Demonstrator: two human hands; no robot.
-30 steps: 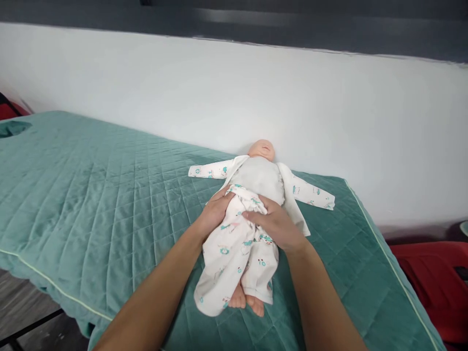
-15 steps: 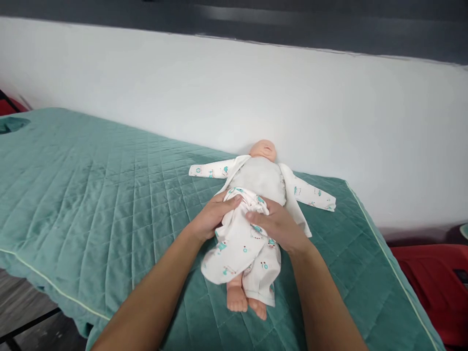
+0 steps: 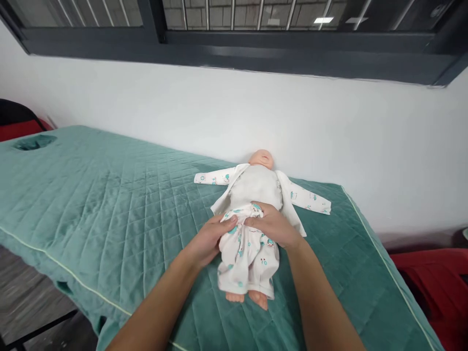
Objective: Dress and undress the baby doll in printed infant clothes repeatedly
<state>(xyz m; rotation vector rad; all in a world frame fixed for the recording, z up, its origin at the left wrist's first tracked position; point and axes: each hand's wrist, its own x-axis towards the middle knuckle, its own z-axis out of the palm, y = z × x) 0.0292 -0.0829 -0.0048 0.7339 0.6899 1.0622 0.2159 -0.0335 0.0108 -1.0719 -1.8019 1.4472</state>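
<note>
A baby doll [image 3: 261,159] lies on its back on a green quilted cover, its head by the wall and its feet toward me. Its white printed jacket [image 3: 310,200] hangs open over a pale cloth torso, sleeves spread to both sides. Printed white pants [image 3: 248,258] cover both legs, with the bare feet showing below the hems. My left hand [image 3: 210,238] grips the waistband on the left, thumb on top. On the other side my right hand [image 3: 273,224] pinches the gathered waistband. The fingers under the cloth are hidden.
The green quilted cover [image 3: 127,214] spreads over a bed with a hole at its far left end. A white wall [image 3: 164,107] and a dark window frame [image 3: 237,53] stand behind. Red chairs [image 3: 435,282] show at the right and far left.
The left pant leg, earlier bunched and swung outward, now hangs straight over the doll's leg down to the foot. The view has tilted up, showing more window. Both hands still hold the waistband.
</note>
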